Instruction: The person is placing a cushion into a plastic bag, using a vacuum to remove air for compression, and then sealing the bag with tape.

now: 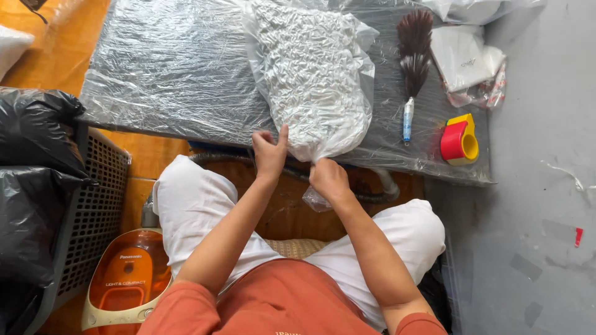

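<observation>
Both hands, left hand (269, 152) and right hand (328, 178), pinch the bag (310, 74)'s neck; duster (412, 62), tape dispenser (460, 139) beside.

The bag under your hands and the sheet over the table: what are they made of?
Bag: thin clear plastic film, glossy, shrunk tight and crinkled over white filling; right hand pinches its neck, left hand beside it. Table sheet: clear plastic wrap, shiny, wrinkled.
</observation>
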